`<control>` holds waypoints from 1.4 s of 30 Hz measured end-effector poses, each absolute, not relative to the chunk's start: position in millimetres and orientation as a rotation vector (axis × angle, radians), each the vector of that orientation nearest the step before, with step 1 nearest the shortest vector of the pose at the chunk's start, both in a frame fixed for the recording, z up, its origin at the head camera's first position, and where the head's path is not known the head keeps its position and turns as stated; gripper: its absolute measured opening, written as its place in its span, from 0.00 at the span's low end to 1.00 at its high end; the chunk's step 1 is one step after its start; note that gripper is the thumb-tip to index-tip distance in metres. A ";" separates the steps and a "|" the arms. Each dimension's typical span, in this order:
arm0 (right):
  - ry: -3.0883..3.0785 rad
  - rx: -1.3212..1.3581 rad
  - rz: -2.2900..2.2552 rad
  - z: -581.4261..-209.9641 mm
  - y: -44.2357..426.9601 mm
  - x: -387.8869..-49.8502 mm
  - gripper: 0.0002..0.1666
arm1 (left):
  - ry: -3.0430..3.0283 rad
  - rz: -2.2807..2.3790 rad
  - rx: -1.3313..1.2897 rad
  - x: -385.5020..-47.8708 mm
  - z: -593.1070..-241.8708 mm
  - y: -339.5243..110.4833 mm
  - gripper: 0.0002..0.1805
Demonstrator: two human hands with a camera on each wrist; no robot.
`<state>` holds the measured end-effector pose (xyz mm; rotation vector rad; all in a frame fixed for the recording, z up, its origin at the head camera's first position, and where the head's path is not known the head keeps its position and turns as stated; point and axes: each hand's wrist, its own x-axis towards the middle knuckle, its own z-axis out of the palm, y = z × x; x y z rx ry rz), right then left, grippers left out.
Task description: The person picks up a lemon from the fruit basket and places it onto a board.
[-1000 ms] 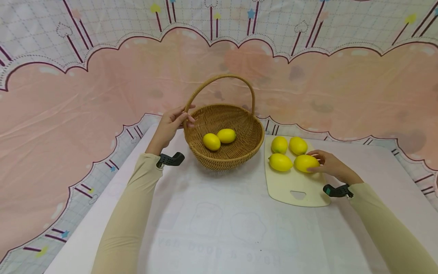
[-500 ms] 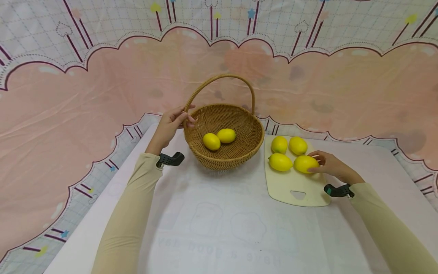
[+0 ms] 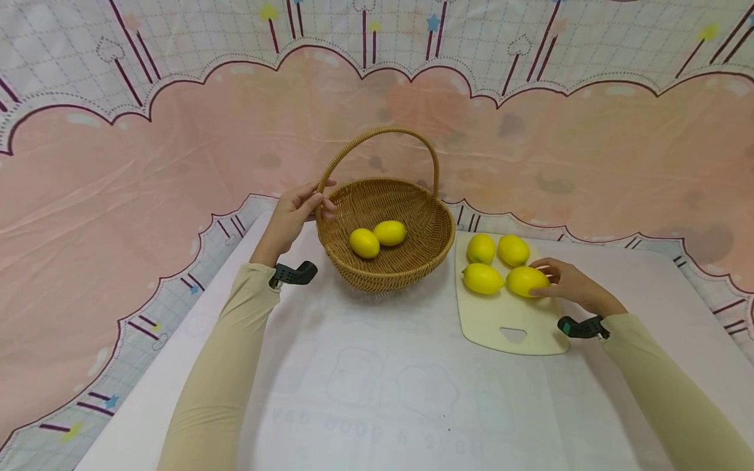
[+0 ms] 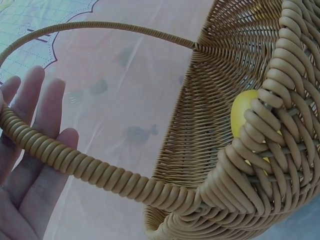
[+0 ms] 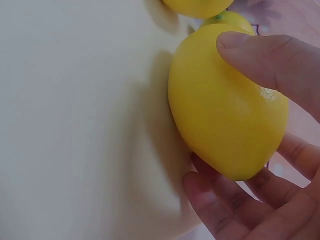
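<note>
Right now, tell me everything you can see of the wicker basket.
The wicker basket looks woven from golden-brown strands, round, with one tall arched handle. It sits opening upward on the white table, left of the cream cutting board, two lemons inside. The left hand holds the handle near its base.

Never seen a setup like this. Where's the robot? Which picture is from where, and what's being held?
No robot here: a person works with bare hands. The wide picture comes from a camera on the head, looking forward and down; the two close-ups come from small black cameras worn on the wrists. On the white table are a wicker basket with two lemons inside, and a pale cutting board. The left hand holds the basket's handle. The right hand grips one lemon at the board, where three other lemons lie.
</note>
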<state>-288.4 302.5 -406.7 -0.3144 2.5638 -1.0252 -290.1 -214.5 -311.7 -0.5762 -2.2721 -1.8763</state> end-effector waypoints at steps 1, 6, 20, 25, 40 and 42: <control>2.562 -0.310 -1.022 -406.4 303.2 -288.5 0.41 | -2.272 -1.875 -0.576 -290.1 -311.8 -214.6 0.20; 2.553 -0.334 -1.044 -401.1 308.2 -288.0 0.41 | -2.276 -1.872 -0.572 -290.8 -312.8 -215.5 0.20; 2.653 -0.461 -1.015 -348.3 301.1 -295.5 0.38 | -2.279 -1.854 -0.578 -291.1 -311.8 -216.1 0.19; 2.658 -0.590 -1.010 -324.7 281.7 -301.0 0.36 | -2.287 -1.851 -0.581 -289.7 -311.0 -215.5 0.21; 2.521 -0.825 -0.987 -279.7 202.8 -331.1 0.30 | -2.301 -1.851 -0.570 -291.6 -311.8 -213.9 0.20; 2.484 -0.855 -0.991 -276.4 191.2 -335.0 0.30 | -2.298 -1.854 -0.568 -291.6 -311.9 -213.9 0.20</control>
